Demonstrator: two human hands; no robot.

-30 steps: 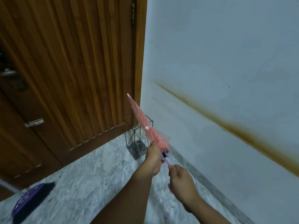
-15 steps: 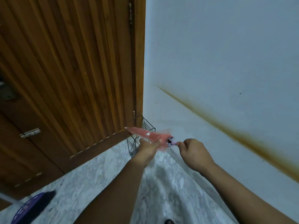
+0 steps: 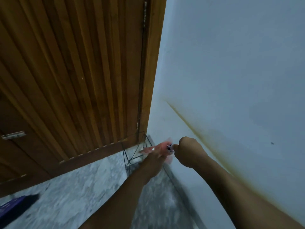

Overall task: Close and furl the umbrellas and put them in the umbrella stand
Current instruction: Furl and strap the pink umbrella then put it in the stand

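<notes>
A furled pink umbrella (image 3: 162, 145) lies roughly level in my two hands, its tip pointing left over the black wire umbrella stand (image 3: 127, 156). My left hand (image 3: 153, 160) is wrapped around the folded canopy and hides most of it. My right hand (image 3: 188, 148) is closed on the handle end by the wall. The stand sits on the floor in the corner where the wooden door meets the white wall. The picture is blurred around the hands.
A ribbed wooden door (image 3: 74, 80) fills the left. A white wall (image 3: 231, 63) with a brown streak rises on the right. The floor (image 3: 74, 195) is grey marble. A purple and black object (image 3: 14, 208) lies at the bottom left.
The umbrella has swung from tip-up to about level, and both hands have moved toward the corner above the stand. The view has tilted upward.
</notes>
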